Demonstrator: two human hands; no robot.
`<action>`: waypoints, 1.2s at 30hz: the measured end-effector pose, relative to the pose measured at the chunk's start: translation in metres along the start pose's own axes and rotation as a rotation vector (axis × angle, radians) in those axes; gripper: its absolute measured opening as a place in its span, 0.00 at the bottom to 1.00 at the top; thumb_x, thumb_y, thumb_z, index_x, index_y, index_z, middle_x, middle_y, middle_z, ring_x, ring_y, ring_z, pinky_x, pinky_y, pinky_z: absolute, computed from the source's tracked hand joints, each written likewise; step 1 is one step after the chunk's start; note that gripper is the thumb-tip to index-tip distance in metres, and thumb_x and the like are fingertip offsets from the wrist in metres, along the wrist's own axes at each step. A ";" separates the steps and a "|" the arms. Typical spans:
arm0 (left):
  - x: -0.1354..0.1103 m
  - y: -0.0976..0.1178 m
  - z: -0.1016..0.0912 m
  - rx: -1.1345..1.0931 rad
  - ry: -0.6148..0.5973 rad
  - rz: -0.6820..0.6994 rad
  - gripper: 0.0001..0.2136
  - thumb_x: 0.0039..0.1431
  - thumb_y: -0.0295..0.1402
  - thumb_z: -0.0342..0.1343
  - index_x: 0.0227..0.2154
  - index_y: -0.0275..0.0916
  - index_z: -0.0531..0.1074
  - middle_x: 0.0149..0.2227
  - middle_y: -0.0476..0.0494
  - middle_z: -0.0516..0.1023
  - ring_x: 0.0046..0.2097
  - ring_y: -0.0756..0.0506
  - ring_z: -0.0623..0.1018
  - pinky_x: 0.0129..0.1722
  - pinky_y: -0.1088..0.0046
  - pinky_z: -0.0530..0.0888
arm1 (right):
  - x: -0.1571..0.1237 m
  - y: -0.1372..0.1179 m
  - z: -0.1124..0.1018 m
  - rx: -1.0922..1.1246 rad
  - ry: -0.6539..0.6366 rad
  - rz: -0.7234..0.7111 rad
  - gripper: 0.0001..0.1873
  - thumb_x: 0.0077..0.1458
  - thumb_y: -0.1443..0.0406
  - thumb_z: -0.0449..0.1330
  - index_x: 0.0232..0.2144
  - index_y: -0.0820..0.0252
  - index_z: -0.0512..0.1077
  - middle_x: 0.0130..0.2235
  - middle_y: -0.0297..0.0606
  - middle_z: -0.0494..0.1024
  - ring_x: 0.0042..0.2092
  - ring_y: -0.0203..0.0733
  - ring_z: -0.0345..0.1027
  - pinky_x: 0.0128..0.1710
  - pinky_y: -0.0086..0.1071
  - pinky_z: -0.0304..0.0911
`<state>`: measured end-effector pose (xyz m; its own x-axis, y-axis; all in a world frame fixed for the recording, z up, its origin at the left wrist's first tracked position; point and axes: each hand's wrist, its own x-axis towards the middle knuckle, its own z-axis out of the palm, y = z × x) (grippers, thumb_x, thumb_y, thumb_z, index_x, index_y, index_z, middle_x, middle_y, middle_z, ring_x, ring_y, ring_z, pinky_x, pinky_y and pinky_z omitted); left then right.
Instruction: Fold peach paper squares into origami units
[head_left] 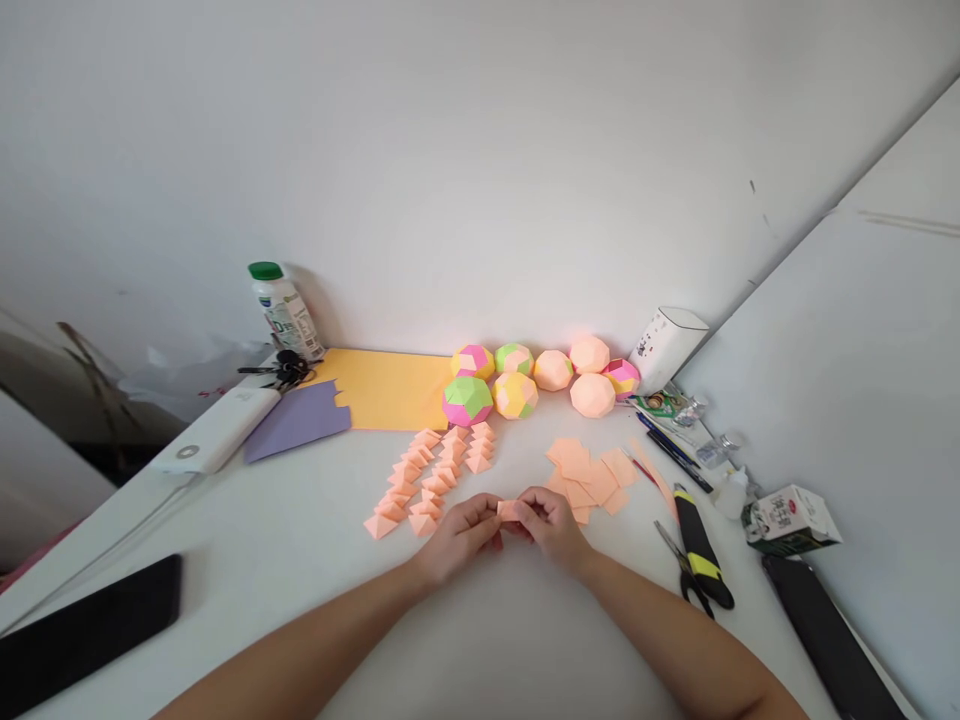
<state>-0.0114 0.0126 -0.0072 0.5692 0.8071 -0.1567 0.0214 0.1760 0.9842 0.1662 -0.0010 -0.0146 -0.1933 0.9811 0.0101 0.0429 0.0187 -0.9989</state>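
Note:
Between my two hands is a small folded piece of peach paper point(508, 511). My left hand point(466, 528) pinches its left end, and my right hand point(553, 522) grips the right end with the thumb on top. Just beyond my right hand lies a loose pile of flat peach paper pieces point(592, 478). To the left of my left hand, folded peach paper units point(405, 480) stand nested in three rows. Several faceted paper balls point(516, 396) in peach, yellow, green and pink sit against the wall.
Scissors point(684, 568) and a yellow-black utility knife point(701, 550) lie right, near pens point(671, 445), a glue bottle point(731, 494) and a milk carton point(791, 520). Yellow paper point(394, 390), purple paper point(296, 422), a white bottle point(287, 312), a white power strip point(217, 435) and a black phone point(97, 635) occupy the left.

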 end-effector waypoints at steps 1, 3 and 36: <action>0.000 0.001 0.001 0.020 0.000 -0.004 0.10 0.58 0.38 0.50 0.36 0.37 0.69 0.30 0.46 0.77 0.30 0.49 0.72 0.30 0.74 0.65 | 0.000 0.001 0.000 0.000 -0.006 0.001 0.14 0.55 0.58 0.56 0.23 0.61 0.64 0.21 0.32 0.68 0.21 0.32 0.57 0.20 0.26 0.52; -0.001 0.004 0.004 0.062 0.001 -0.014 0.10 0.57 0.39 0.50 0.35 0.37 0.68 0.33 0.44 0.78 0.31 0.48 0.73 0.31 0.74 0.66 | 0.000 0.002 -0.001 -0.027 -0.014 -0.011 0.14 0.56 0.58 0.56 0.23 0.61 0.63 0.21 0.31 0.67 0.22 0.32 0.57 0.21 0.26 0.53; 0.003 0.005 0.008 0.201 0.144 0.006 0.15 0.53 0.42 0.50 0.18 0.41 0.55 0.16 0.52 0.69 0.20 0.52 0.61 0.21 0.76 0.56 | 0.002 -0.008 0.000 -0.094 -0.063 0.065 0.07 0.41 0.70 0.53 0.18 0.58 0.57 0.17 0.27 0.59 0.20 0.31 0.50 0.20 0.26 0.46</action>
<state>-0.0028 0.0112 -0.0025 0.4475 0.8822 -0.1466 0.1896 0.0666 0.9796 0.1656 0.0006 -0.0063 -0.2484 0.9668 -0.0603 0.1484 -0.0236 -0.9886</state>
